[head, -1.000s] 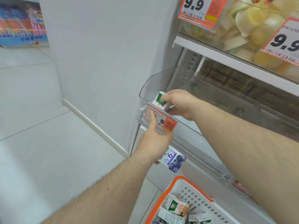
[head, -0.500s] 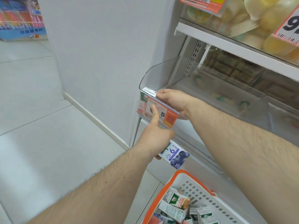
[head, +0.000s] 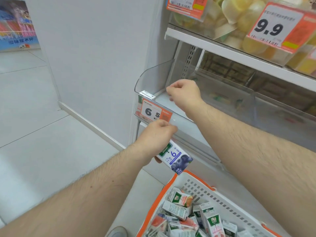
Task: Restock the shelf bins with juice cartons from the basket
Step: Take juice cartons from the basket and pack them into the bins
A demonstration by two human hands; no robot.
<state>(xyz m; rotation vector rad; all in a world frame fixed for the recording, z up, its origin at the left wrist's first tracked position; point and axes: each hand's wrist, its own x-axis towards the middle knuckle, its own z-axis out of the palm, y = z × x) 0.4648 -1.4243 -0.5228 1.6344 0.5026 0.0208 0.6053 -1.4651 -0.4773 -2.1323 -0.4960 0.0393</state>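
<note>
A clear plastic shelf bin (head: 153, 77) carries a 6.5 price tag (head: 152, 111) on its front. One green-and-white juice carton (head: 147, 94) stands in the bin's front left corner, only its top showing above the tag. My right hand (head: 183, 93) hovers over the bin to the right of that carton, fingers curled, holding nothing. My left hand (head: 156, 135) is just below the bin's front edge and grips a blueberry juice carton (head: 176, 159). Below, the white basket with an orange rim (head: 168, 189) holds several cartons (head: 181, 199).
A white side panel (head: 95, 57) stands left of the shelf. Neighbouring clear bins (head: 256, 106) run to the right. The shelf above holds yellow jelly cups (head: 239, 17) behind a 9.9 tag. My shoe (head: 117, 232) shows on the tiled floor beside the basket.
My right hand lowered the green carton into the bin's front left corner, let go and drew back to the right. My left finger came off the price tag.
</note>
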